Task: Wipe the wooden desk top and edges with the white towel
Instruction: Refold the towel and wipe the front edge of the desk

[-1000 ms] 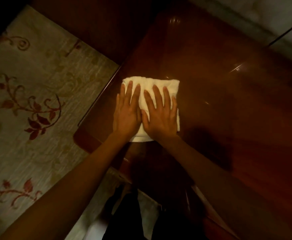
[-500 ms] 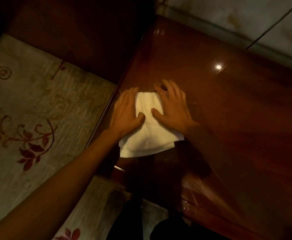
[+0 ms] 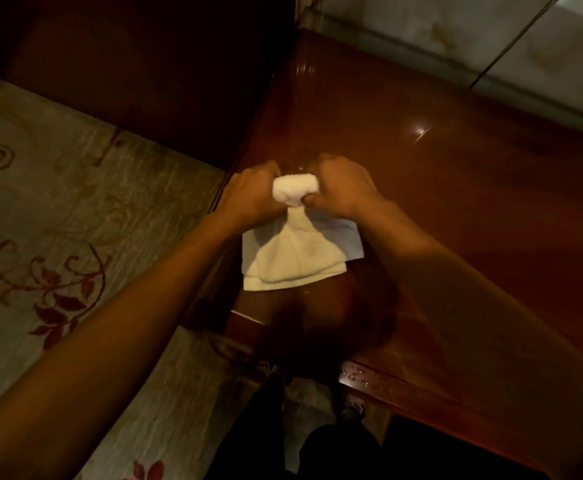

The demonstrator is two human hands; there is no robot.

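The white towel (image 3: 295,258) lies near the left edge of the glossy dark wooden desk (image 3: 456,209). Its far end is bunched into a roll between my two hands. My left hand (image 3: 252,195) grips the roll's left side with curled fingers, right at the desk's left edge. My right hand (image 3: 343,188) grips the right side of the roll the same way. The near part of the towel spreads flat on the wood below my wrists. My fingertips are hidden under the cloth.
A pale carpet with red leaf patterns (image 3: 58,244) covers the floor to the left. A light wall with a grey ledge (image 3: 490,74) runs behind the desk. The desk's near edge (image 3: 387,382) shows water drops. My dark-trousered legs (image 3: 317,445) stand below.
My hands went from lying flat on the towel to curling round its far end and bunching it up. The towel has shifted toward the desk's far left part.
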